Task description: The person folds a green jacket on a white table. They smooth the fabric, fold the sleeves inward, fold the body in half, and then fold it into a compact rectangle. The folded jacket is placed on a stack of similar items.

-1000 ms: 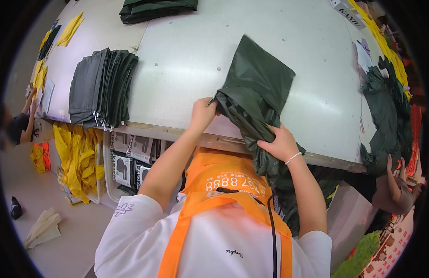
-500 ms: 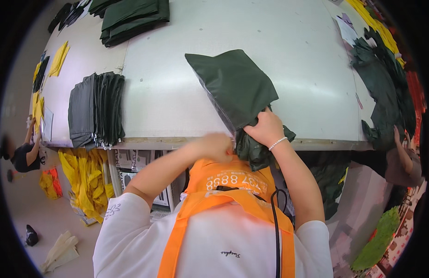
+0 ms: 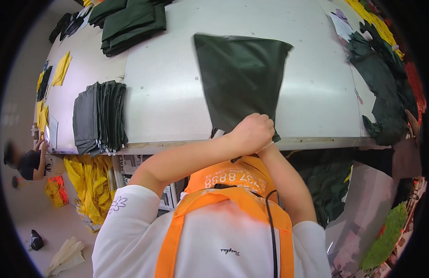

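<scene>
The dark green piece (image 3: 242,78), smooth and bag-like, stretches away from the person's hands over the pale table (image 3: 163,102). Its wide edge lies farthest off; from there the sides draw in toward the near rim, where both hands meet its lower end. Most of it therefore lies beyond the grip, with one lower corner just to the right of the hands and the other a little to their left, beside a small white patch (image 3: 218,133).

The left hand (image 3: 252,132) crosses over in front of the right, its fingers curled at the green material. The right hand (image 3: 269,133) is largely covered by it, above a beaded bracelet (image 3: 266,146). The fingertips are hidden, so one cannot tell whether either hand pinches the material or merely presses against it.

Well apart on the left stands a row of dark folded pieces (image 3: 101,116); farther off lies a dark green folded stack (image 3: 133,28). On the right, a loose dark green heap (image 3: 381,83) reaches the table's edge.
</scene>
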`<control>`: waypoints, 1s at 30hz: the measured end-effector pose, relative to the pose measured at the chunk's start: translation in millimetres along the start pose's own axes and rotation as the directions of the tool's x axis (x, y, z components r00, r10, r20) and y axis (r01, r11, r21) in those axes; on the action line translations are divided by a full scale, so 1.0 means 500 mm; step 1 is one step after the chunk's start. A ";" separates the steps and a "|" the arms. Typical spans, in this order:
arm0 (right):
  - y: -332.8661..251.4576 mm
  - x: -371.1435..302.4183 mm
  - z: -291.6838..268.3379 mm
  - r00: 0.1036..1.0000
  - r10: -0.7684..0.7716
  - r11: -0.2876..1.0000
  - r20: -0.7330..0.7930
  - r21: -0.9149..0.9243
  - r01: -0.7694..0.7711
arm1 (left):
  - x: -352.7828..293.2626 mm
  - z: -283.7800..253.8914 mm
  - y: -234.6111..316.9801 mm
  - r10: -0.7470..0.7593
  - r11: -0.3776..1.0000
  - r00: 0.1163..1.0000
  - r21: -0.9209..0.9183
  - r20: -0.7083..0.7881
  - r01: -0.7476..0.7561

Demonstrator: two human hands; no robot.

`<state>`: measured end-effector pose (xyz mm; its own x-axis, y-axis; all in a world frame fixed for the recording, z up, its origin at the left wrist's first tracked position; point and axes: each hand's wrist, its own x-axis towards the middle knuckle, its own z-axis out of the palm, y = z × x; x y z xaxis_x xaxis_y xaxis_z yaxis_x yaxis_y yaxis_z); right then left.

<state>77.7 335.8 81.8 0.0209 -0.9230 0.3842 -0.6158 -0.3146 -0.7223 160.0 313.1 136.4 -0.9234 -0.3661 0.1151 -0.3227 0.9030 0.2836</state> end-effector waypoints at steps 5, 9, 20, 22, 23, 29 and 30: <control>0.045 0.011 -0.039 0.931 0.239 0.945 -0.274 0.284 -0.159 | -0.097 -0.091 -0.084 -0.007 0.944 0.870 -0.292 -0.493 -0.157; 0.066 0.021 -0.070 0.904 0.288 0.907 -0.316 0.393 -0.151 | -0.176 -0.004 -0.172 -0.338 0.800 0.827 -0.600 -0.450 0.001; 0.068 0.037 -0.076 0.852 0.426 0.833 -0.306 0.501 -0.236 | -0.120 0.014 -0.105 -0.334 0.919 0.902 -0.309 -0.273 0.246; 0.087 0.047 -0.077 0.839 0.473 0.821 -0.270 0.481 -0.308 | -0.140 0.055 -0.095 -0.389 0.889 0.861 -0.377 -0.328 0.258; 0.096 0.055 -0.075 0.834 0.494 0.816 -0.247 0.463 -0.346 | -0.147 0.072 -0.090 -0.467 0.829 0.835 -0.473 -0.292 0.299; 0.179 0.159 -0.069 0.695 0.703 0.709 0.152 -0.072 -0.701 | -0.105 0.156 -0.084 -0.746 -0.052 0.655 -0.991 0.119 0.121; 0.186 0.179 -0.073 0.620 0.735 0.677 0.276 -0.245 -0.694 | -0.092 0.159 -0.080 -0.753 -0.215 0.615 -0.971 0.233 0.105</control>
<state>-6.1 232.1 69.9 -0.2226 -0.8641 -0.4514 -0.6244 0.4820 -0.6147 199.0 311.5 44.0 -0.3732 -0.8531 -0.3647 0.1746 -0.4507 0.8755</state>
